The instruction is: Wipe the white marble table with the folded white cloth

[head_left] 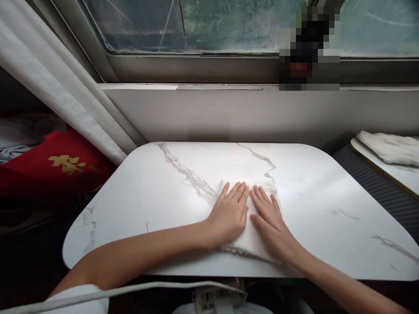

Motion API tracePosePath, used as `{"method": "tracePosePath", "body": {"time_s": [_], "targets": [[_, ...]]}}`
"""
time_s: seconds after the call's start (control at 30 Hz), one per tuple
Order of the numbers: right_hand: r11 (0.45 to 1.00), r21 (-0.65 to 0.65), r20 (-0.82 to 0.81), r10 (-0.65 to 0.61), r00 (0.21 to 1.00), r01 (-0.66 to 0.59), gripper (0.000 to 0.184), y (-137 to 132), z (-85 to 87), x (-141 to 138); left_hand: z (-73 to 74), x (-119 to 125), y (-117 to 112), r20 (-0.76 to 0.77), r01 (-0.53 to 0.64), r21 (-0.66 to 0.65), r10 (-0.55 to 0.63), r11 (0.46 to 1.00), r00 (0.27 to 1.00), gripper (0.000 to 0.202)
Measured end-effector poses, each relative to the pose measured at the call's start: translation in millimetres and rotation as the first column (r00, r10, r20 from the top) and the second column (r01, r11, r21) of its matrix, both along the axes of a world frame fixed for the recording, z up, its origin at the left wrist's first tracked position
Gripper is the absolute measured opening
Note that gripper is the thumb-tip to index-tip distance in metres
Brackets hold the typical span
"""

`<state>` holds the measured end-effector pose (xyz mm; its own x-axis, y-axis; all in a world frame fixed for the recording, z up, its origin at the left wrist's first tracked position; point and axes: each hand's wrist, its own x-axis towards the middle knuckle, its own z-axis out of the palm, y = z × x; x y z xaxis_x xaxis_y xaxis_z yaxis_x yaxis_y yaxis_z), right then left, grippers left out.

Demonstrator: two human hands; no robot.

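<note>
A white cloth (250, 242) with a scalloped edge lies folded flat on the white marble-patterned table (131, 192). My left hand (231, 211) rests palm down on its left part, fingers stretched forward. On the cloth's right part lies my right hand (268, 218), also palm down, with the fingers extended and the thumb pointing toward the left hand. The two hands are side by side with a narrow strip of cloth between them. Parts of the cloth are hidden under both palms.
A window (212, 30) and a pale wall (212, 111) stand behind the table. At left are a white curtain (65, 65) and a red bag (59, 165). Another cloth (389, 148) lies at right. A white cable (140, 288) and power strip (209, 301) are below the front edge.
</note>
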<state>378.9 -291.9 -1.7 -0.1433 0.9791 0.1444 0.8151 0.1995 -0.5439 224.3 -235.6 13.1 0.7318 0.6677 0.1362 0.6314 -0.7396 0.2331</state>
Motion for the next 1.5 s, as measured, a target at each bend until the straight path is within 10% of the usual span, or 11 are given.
{"method": "tracePosePath", "body": {"time_s": [0.27,0.47,0.7,1.1,1.27,1.5], "targets": [[0.997,0.075,0.372,-0.02,0.928,-0.008,0.055,153.0,7.0,-5.5,-8.6,18.4,136.2,-0.004,-0.173,0.072,0.173,0.982,0.985,0.051],[0.985,0.17,0.42,-0.081,0.904,0.009,0.054,212.8,3.5,-10.4,-6.4,20.0,198.4,-0.022,-0.215,0.067,0.217,0.974,0.976,0.051],[0.984,0.175,0.402,-0.102,0.91,0.033,0.054,183.1,4.9,-17.5,-7.5,13.0,170.4,-0.02,-0.209,0.108,0.213,0.972,0.977,0.05],[0.953,0.122,0.064,0.272,0.96,-0.278,0.07,-39.9,7.3,-91.7,5.8,-99.9,-42.8,-0.021,-0.057,0.063,0.058,0.996,0.998,0.053],[0.932,0.059,0.095,0.352,0.931,-0.358,0.068,4.7,8.0,-106.9,3.7,-123.3,-9.5,-0.038,-0.116,0.053,0.118,0.992,0.992,0.051],[0.941,0.129,0.313,0.262,0.913,-0.314,0.064,163.3,6.6,-131.5,-2.9,-135.3,140.0,-0.069,-0.254,0.089,0.261,0.963,0.963,0.051]]}}
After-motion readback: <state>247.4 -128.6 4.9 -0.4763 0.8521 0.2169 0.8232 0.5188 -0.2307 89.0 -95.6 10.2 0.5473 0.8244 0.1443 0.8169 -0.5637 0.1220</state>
